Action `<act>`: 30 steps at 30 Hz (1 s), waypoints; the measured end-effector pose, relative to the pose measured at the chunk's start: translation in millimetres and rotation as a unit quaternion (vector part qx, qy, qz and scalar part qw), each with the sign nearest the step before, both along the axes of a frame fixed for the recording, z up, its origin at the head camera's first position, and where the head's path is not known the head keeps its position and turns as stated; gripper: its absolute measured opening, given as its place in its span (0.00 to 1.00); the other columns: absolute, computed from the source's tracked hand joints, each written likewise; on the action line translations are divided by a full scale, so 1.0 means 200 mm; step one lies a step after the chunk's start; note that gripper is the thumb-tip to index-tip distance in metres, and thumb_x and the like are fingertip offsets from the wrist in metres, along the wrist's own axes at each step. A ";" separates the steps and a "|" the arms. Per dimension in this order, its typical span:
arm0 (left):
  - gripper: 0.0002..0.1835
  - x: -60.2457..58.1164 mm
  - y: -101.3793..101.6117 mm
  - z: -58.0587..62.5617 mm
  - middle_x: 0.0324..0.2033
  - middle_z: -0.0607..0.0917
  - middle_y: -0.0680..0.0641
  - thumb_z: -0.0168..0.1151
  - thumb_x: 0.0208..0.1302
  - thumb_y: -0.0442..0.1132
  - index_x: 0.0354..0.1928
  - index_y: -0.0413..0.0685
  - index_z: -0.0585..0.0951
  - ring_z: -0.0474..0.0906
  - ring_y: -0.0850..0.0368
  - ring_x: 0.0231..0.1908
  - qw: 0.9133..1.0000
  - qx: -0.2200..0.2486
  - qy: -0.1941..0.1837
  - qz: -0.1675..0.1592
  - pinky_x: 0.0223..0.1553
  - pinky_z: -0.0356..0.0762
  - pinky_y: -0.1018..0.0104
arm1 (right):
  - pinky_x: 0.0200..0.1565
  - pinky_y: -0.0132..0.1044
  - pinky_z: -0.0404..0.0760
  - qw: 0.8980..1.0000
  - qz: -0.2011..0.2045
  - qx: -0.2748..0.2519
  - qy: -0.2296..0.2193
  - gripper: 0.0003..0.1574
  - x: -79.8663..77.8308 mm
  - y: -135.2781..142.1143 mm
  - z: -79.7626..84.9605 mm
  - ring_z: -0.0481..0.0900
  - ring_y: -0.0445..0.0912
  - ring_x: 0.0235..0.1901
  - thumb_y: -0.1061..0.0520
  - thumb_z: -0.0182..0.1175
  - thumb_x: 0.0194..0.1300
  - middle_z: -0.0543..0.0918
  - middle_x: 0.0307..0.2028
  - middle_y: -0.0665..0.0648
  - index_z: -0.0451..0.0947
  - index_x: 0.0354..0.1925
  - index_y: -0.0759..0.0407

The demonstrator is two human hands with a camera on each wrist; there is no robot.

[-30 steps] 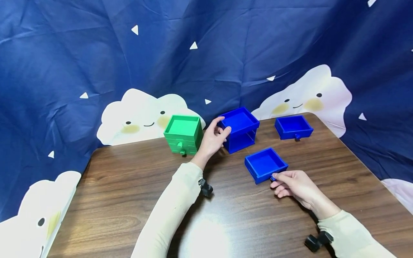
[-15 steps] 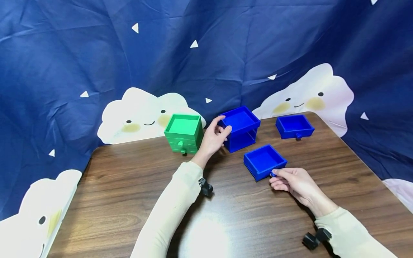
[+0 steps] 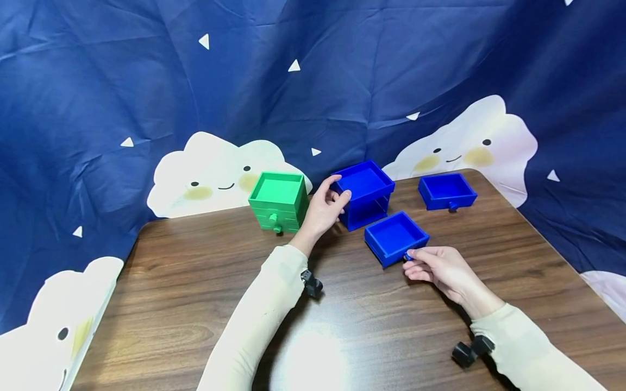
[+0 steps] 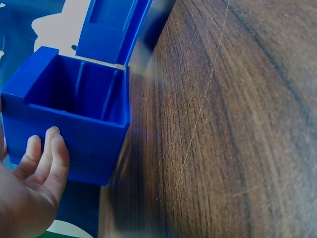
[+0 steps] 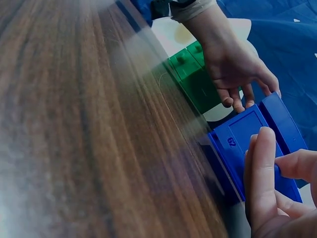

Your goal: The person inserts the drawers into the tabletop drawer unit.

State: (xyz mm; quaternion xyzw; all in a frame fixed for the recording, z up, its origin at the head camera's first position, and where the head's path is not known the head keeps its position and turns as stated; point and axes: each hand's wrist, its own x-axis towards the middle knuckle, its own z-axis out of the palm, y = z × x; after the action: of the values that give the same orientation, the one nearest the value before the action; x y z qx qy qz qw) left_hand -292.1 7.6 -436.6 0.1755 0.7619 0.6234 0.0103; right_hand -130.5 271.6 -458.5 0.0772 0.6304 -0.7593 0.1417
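Note:
My left hand [image 3: 323, 212] holds the blue drawer cabinet [image 3: 364, 182] at its left side, thumb and index finger near the top rim. In the left wrist view other fingers [image 4: 59, 153] lie against the cabinet's side wall, and its front is an open slot. My right hand [image 3: 447, 271] pinches the small knob of a blue drawer [image 3: 395, 236], which is lifted and tilted just in front of that slot. The right wrist view shows the drawer's underside [image 5: 242, 131], marked with a number. A second blue drawer [image 3: 447, 191] sits on the table, right of the cabinet.
A green drawer cabinet [image 3: 277, 201] with knobbed drawers stands left of my left hand. All stands on a wood-grain table [image 3: 195, 304]. A dark blue cloth [image 3: 235, 81] with clouds hangs behind the table's far edge.
My right hand has carried the blue drawer up and leftward, closer to the cabinet's opening. My left hand and the cabinet have stayed in place.

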 end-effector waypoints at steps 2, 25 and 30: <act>0.30 0.00 0.00 0.00 0.31 0.77 0.52 0.66 0.77 0.43 0.77 0.52 0.73 0.85 0.44 0.31 1.000 0.003 -0.001 -0.001 0.24 0.80 0.67 | 0.39 0.32 0.92 1.000 0.001 0.003 0.000 0.15 -0.01 -0.01 0.00 0.92 0.40 0.30 0.65 0.54 0.82 0.92 0.31 0.54 0.87 0.41 0.62; 0.29 -0.01 0.00 -0.01 0.31 0.77 0.52 0.66 0.77 0.44 0.77 0.55 0.73 0.85 0.38 0.33 1.000 0.005 -0.002 0.000 0.24 0.82 0.62 | 0.40 0.32 0.92 1.000 0.006 -0.006 -0.003 0.11 -0.10 -0.09 0.00 0.92 0.41 0.30 0.67 0.54 0.81 0.91 0.30 0.55 0.83 0.46 0.68; 0.30 0.00 0.00 -0.01 0.31 0.77 0.52 0.67 0.77 0.45 0.77 0.55 0.73 0.85 0.39 0.33 1.000 0.009 -0.003 -0.002 0.24 0.80 0.65 | 0.40 0.32 0.92 1.000 0.004 -0.003 0.000 0.10 -0.11 -0.10 0.00 0.92 0.41 0.30 0.67 0.54 0.81 0.92 0.30 0.55 0.82 0.47 0.70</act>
State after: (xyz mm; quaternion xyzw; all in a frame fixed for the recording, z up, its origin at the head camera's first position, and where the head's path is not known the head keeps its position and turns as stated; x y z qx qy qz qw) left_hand -292.8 7.0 -439.3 0.1752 0.7560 0.6305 0.0121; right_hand -152.6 251.3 -458.4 0.0739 0.6285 -0.7606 0.1452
